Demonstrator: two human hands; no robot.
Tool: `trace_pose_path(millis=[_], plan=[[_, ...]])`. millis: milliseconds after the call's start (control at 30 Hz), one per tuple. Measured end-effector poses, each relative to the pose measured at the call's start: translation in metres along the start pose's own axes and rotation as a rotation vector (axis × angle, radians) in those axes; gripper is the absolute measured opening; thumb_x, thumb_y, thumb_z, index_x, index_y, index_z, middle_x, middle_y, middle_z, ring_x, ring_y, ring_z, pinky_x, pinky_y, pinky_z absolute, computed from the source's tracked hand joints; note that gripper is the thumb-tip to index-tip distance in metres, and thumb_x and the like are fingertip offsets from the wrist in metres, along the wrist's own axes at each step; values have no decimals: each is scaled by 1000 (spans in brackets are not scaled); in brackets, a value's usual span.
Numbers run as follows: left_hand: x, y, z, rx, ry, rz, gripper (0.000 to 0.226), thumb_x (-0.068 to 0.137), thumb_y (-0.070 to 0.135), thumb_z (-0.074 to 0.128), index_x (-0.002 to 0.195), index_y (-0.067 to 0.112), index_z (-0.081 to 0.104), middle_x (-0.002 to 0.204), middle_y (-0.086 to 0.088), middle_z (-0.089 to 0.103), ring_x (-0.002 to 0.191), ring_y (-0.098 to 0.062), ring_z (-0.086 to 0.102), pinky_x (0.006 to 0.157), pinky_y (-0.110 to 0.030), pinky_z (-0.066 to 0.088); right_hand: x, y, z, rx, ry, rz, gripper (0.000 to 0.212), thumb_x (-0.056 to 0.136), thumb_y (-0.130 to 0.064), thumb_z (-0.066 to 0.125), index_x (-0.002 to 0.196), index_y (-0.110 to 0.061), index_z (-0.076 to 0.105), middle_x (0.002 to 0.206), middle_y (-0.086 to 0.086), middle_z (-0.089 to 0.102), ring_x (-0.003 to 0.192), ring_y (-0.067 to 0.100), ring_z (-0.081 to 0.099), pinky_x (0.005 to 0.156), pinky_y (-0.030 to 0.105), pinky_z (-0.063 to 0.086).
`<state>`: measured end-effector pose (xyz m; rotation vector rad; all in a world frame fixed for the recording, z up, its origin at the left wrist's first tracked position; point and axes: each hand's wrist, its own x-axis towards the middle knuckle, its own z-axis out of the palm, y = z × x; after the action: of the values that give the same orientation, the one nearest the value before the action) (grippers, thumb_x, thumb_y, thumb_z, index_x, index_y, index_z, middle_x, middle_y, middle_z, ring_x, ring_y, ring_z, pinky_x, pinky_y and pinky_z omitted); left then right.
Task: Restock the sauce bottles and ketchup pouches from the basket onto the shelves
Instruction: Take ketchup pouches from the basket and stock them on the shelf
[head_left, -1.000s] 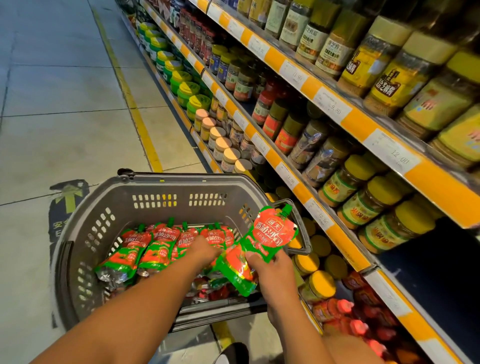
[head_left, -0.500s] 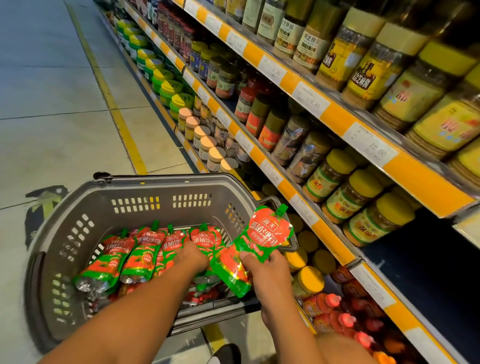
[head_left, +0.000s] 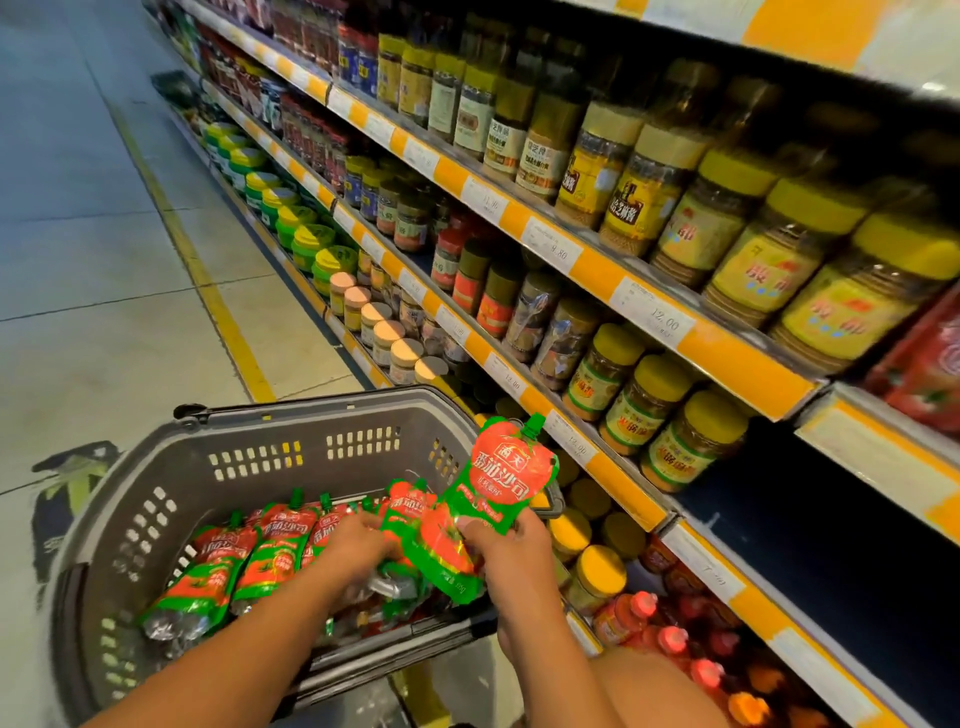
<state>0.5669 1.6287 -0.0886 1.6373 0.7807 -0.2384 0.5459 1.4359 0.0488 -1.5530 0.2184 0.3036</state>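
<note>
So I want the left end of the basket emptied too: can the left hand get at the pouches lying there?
Probably yes. The left hand is already down inside the basket, on pouches near its middle. The leftmost pouches lie uncovered on top, and nothing stands between them and the hand.

ketchup pouch (head_left: 506, 475): 番茄沙司 | shelf price tag (head_left: 664, 319): 12.00 | price tag (head_left: 558, 253): 9.80

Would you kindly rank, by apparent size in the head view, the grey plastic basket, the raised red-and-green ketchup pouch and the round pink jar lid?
1. Grey plastic basket, by far the largest.
2. Red-and-green ketchup pouch gripped by the right hand.
3. Round pink jar lid, smallest, though it sits farther from the camera.
</note>
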Motion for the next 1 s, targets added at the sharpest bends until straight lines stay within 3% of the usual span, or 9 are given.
trace_pose_path(millis=[67, 167, 300, 400, 500, 600, 833, 933, 1000], plan=[[-21, 9, -8, -169, -112, 14, 32, 81, -14, 70, 113, -10, 64, 91, -23, 75, 64, -21, 73, 50, -26, 55, -3, -2, -1, 49, 24, -11, 27, 85, -3, 78, 106, -18, 70, 95, -2, 79, 88, 19, 76, 83, 45, 62], [-51, 27, -19, -284, -203, 73, 35, 84, -13, 68, 115, 2, 68, 99, -16, 78, 78, -26, 76, 55, -31, 56, -10, -5, -1, 165, 53, -18, 26, 87, -5, 76, 108, -19, 69, 97, 0, 79, 90, 20, 76, 80, 41, 61], [-81, 53, -26, -424, -297, 149, 50, 81, -19, 66, 125, 5, 64, 115, -21, 74, 99, -41, 73, 78, -51, 62, -25, -16, -1, 328, 58, -43, 29, 92, -16, 77, 120, -17, 68, 108, 4, 79, 99, 24, 76, 80, 41, 62], [-105, 77, -32, -495, -337, 206, 57, 79, -19, 67, 128, 8, 61, 120, -25, 71, 106, -46, 70, 96, -62, 54, -38, -22, -8, 370, 85, -74, 27, 93, -19, 76, 118, -19, 68, 108, 3, 79, 100, 23, 76, 82, 42, 62], [-131, 100, -34, -552, -358, 258, 59, 74, -15, 68, 125, 14, 62, 113, -24, 74, 91, -39, 73, 83, -53, 61, -50, -28, -25, 418, 113, -107, 25, 93, -16, 75, 118, -14, 68, 107, 6, 79, 99, 26, 76, 89, 47, 61], [-149, 119, -29, -592, -385, 314, 51, 75, -5, 68, 123, 11, 65, 107, -21, 75, 79, -30, 76, 67, -43, 64, -64, -33, -50, 508, 142, -139, 26, 94, -11, 73, 119, -9, 66, 107, 10, 78, 97, 27, 76, 81, 39, 62], [-180, 143, 17, -563, -518, 388, 39, 85, -1, 67, 124, 6, 65, 126, -26, 68, 91, -30, 75, 82, -46, 61, -87, -44, -126, 598, 253, -208, 22, 92, -7, 71, 115, -9, 71, 110, 15, 77, 100, 29, 74, 99, 50, 56], [-197, 149, 45, -519, -564, 390, 43, 81, 0, 69, 123, 6, 65, 126, -25, 68, 95, -32, 74, 87, -49, 61, -105, -49, -171, 575, 277, -235, 22, 93, -5, 69, 114, -8, 69, 108, 15, 77, 96, 29, 74, 94, 49, 58], [-210, 152, 65, -487, -594, 383, 47, 79, 0, 68, 126, 3, 64, 123, -26, 69, 93, -33, 75, 77, -45, 64, -118, -49, -203, 566, 286, -249, 24, 94, -3, 66, 118, -4, 66, 107, 17, 77, 92, 27, 75, 83, 44, 61]])
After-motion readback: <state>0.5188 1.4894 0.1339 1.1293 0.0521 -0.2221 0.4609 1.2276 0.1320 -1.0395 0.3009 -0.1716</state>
